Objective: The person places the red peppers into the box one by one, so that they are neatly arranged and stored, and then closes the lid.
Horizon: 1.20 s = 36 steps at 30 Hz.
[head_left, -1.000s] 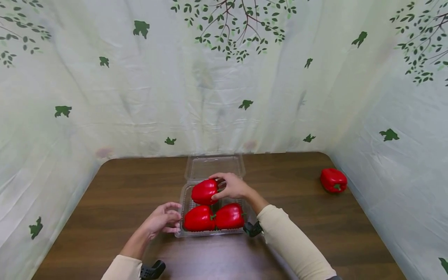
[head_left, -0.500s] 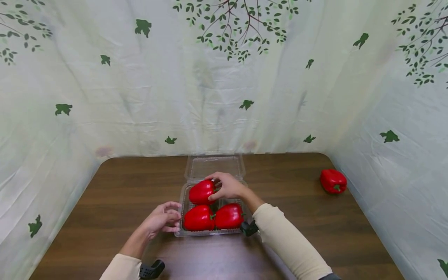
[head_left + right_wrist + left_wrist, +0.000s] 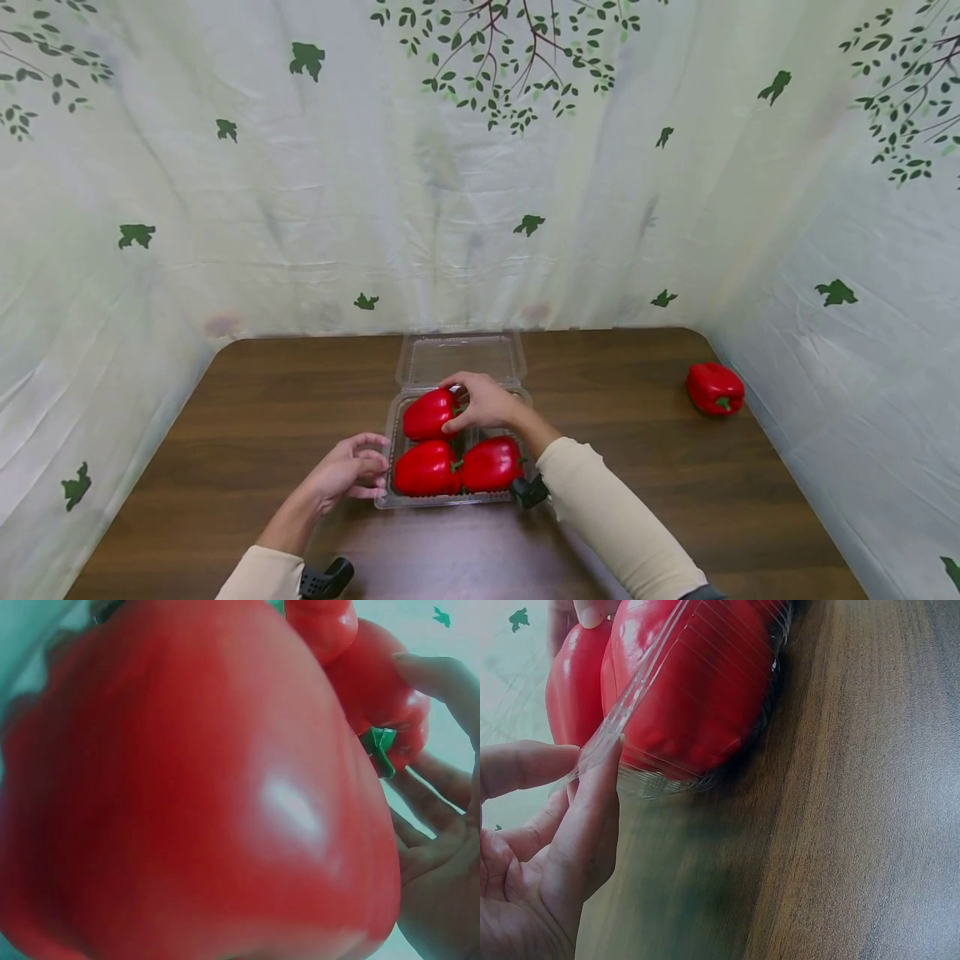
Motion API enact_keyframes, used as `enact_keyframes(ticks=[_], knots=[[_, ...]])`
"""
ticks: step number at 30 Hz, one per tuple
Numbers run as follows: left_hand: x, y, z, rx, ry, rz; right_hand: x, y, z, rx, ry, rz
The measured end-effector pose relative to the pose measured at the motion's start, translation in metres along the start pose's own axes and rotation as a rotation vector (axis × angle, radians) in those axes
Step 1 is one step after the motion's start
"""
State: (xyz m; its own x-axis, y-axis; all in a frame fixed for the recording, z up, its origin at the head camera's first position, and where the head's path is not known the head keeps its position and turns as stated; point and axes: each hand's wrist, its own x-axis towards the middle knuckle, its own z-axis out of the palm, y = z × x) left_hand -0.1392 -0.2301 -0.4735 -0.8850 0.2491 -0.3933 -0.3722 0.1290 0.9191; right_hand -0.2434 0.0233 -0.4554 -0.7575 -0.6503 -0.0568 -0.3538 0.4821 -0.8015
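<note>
A clear plastic clamshell container (image 3: 420, 503) lies on the table with two red bell peppers, front left (image 3: 427, 468) and front right (image 3: 491, 464), in its front half. My right hand (image 3: 487, 403) grips a third bell pepper (image 3: 429, 414) by its stem end, at the back left of the container; whether it touches the bottom is hidden. In the left wrist view, the thumb and fingers of my left hand (image 3: 547, 840) pinch the container's thin left rim. The right wrist view is mostly filled by the near pepper (image 3: 195, 780), with the gripped one behind it.
The container's clear lid (image 3: 461, 360) lies folded back towards the rear curtain (image 3: 465, 183). Another red bell pepper (image 3: 715, 389) lies near the table's right edge. Brown tabletop (image 3: 247, 417) extends on both sides.
My right hand has carried its bell pepper slightly left, over the back left part of the container, and then a little lower. My left hand stays at the rim.
</note>
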Motion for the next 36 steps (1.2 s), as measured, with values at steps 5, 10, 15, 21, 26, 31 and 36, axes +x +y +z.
enact_keyframes(ticks=[5,10,15,21,26,31,36], knots=[[0.0012,-0.0010,0.0004,-0.013,0.006,-0.003,-0.0005,0.0003,0.0009,-0.037,0.019,0.006],[0.0021,-0.0017,0.0018,-0.030,-0.006,0.002,-0.0006,-0.0002,0.0006,-0.056,0.027,0.039],[0.0009,-0.0016,0.0017,-0.023,0.004,0.008,0.0003,-0.0035,0.0015,-0.079,0.028,0.039],[0.0017,-0.0019,0.0013,-0.024,-0.001,0.015,0.0014,-0.0047,0.0034,-0.109,0.055,0.012],[0.0023,-0.0009,0.0014,-0.029,0.003,0.012,0.0032,-0.0046,0.0040,-0.087,0.048,0.032],[0.0020,-0.0006,0.0009,-0.018,0.002,0.014,0.0050,-0.0037,0.0047,-0.093,0.029,0.056],[0.0016,0.0001,0.0014,-0.018,0.006,0.011,0.0057,-0.0033,0.0050,-0.115,0.023,0.081]])
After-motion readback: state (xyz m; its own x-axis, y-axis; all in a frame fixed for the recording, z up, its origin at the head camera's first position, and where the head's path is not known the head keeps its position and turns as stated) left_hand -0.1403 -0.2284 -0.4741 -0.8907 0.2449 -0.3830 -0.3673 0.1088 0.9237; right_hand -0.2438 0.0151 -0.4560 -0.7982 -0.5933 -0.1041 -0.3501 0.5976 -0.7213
